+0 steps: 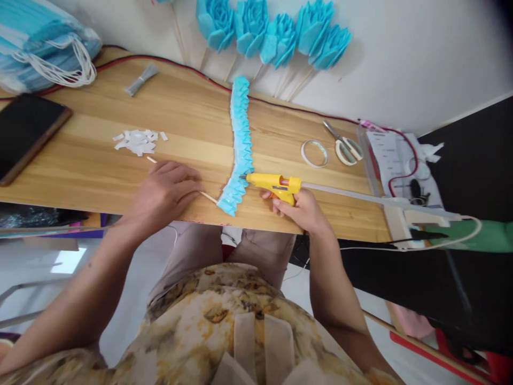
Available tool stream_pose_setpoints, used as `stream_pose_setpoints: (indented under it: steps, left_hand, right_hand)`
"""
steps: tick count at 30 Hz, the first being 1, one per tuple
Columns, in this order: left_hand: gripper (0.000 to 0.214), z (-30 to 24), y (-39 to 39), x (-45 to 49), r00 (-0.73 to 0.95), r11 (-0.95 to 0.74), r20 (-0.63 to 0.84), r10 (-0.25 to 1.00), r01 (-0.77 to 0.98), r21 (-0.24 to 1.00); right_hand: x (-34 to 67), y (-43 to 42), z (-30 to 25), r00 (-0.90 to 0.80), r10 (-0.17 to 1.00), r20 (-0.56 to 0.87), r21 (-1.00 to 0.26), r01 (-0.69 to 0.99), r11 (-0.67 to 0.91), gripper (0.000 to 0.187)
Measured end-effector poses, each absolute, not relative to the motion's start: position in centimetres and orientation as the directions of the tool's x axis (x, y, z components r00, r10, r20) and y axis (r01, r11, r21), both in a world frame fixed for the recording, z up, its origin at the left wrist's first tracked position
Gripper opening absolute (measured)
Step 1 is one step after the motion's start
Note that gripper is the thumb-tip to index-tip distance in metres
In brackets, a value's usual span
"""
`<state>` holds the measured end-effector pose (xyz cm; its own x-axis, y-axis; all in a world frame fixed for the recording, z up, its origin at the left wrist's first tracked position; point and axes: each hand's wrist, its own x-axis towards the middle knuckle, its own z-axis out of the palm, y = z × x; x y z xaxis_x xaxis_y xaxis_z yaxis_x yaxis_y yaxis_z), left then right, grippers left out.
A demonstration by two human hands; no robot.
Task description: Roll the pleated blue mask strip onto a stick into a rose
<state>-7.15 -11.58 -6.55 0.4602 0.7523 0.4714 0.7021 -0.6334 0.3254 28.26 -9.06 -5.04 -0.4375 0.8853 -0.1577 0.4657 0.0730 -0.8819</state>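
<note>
1. The left hand (172,187) is palm down at the near side of the table (192,123), fingers and thumb closed about a thin wooden stick (209,198); one end pokes out beyond the knuckles, the other beyond the fingertips.
2. The right hand (300,207), well apart from the left, is wrapped around the handle of a yellow hot glue gun (276,183), its nozzle pointing toward the left-hand side.
3. Between the two hands lies a pleated blue strip (241,133), running from just beside the left fingertips away to the far side. The stick's tip meets its near end; the nozzle is at its right edge, though whether they touch I cannot tell.
4. From the back of the glue gun, a long translucent glue stick (340,192) extends to the right of the right hand.
5. Just beyond the left hand sits a pile of small white paper pieces (138,143).
6. Beyond the right hand are a tape roll (315,154) and, next to it, scissors (348,150).
7. Farther out past the left hand: a smartphone (28,133), then a bundle of ties (141,79).
8. Farthest, beyond both hands, blue rose-like flowers (251,27) on sticks stand against the wall (380,48).
</note>
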Motion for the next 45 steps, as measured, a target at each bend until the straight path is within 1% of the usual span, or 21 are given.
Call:
stream_pose_setpoints:
  steps: [4,9,11,16,22,24,28,32,36,40,45]
  left_hand:
    - [0.025,-6.3,-11.4,-7.0,0.469,-0.633,0.467,0.750,0.714,0.299]
    - [0.024,-6.5,-11.5,-7.2,0.474,-0.649,0.496,0.728,0.710,0.274]
    - [0.026,-6.5,-11.5,-7.3,0.484,-0.648,0.472,0.737,0.703,0.293]
    - [0.027,-6.4,-11.4,-7.3,0.485,-0.621,0.397,0.779,0.681,0.387]
    - [0.018,-6.5,-11.4,-7.1,0.431,-0.600,0.428,0.794,0.667,0.441]
    - [0.019,-6.5,-11.4,-7.1,0.425,-0.600,0.434,0.794,0.661,0.451]
    - [0.023,-6.4,-11.2,-7.0,0.446,-0.622,0.445,0.776,0.655,0.428]
    - [0.029,-6.3,-10.8,-7.0,0.464,-0.621,0.425,0.777,0.677,0.396]
    - [0.032,-6.5,-10.4,-6.9,0.449,-0.624,0.457,0.768,0.682,0.380]
    - [0.034,-6.5,-10.1,-6.9,0.475,-0.631,0.437,0.764,0.694,0.348]
    - [0.034,-6.3,-9.9,-6.8,0.491,-0.637,0.422,0.762,0.685,0.353]
  right_hand:
    - [28.2,-9.1,-5.0,-0.425,0.891,-0.161,-0.885,0.461,0.059,0.029]
    - [28.1,-9.1,-5.0,-0.425,0.894,-0.145,-0.879,0.470,0.081,0.029]
    - [28.2,-9.1,-5.1,-0.424,0.894,-0.143,-0.874,0.478,0.087,0.030]
    - [28.4,-9.2,-5.3,-0.426,0.894,-0.141,-0.871,0.483,0.093,0.030]
    - [28.5,-9.1,-5.4,-0.427,0.893,-0.143,-0.873,0.479,0.089,0.030]
    - [28.4,-9.1,-5.4,-0.429,0.892,-0.141,-0.875,0.476,0.091,0.030]
    - [28.4,-9.1,-5.4,-0.427,0.893,-0.146,-0.879,0.470,0.080,0.031]
    - [28.4,-9.2,-5.3,-0.425,0.893,-0.148,-0.876,0.475,0.081,0.031]
    - [28.2,-9.3,-4.9,-0.422,0.895,-0.143,-0.876,0.476,0.084,0.031]
    - [28.0,-9.3,-4.7,-0.416,0.899,-0.139,-0.875,0.476,0.085,0.031]
    - [28.0,-9.3,-4.6,-0.414,0.897,-0.153,-0.875,0.478,0.072,0.031]
